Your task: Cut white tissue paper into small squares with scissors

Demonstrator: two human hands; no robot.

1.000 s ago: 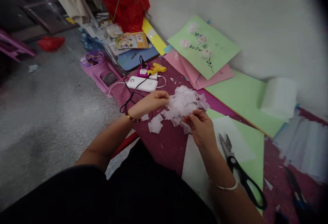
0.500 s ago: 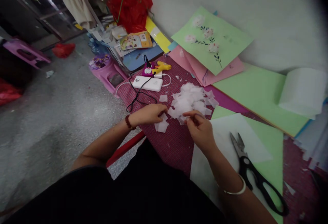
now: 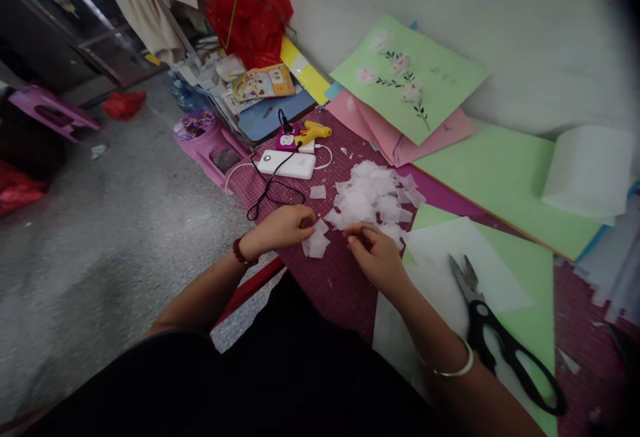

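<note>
My left hand is at the table's near edge, its fingers curled together beside a few small white paper squares. Whatever it may be pinching is too small to make out. Facing it, my right hand has thumb and forefinger brought together in a pinch, just in front of a loose pile of thin white paper squares. I cannot make out what, if anything, is between those fingertips. To the right, black-handled scissors lie with blades parted on a white sheet and green paper.
Behind the pile are a white power bank, a yellow glue gun and a black cord. Green card with paper flowers leans by the wall. A white roll rests far right; a pink stool stands left.
My right hand has moved left, off the front of the pile and closer to my left hand. My left hand has drawn back slightly to the left. The paper squares by it stay put.
</note>
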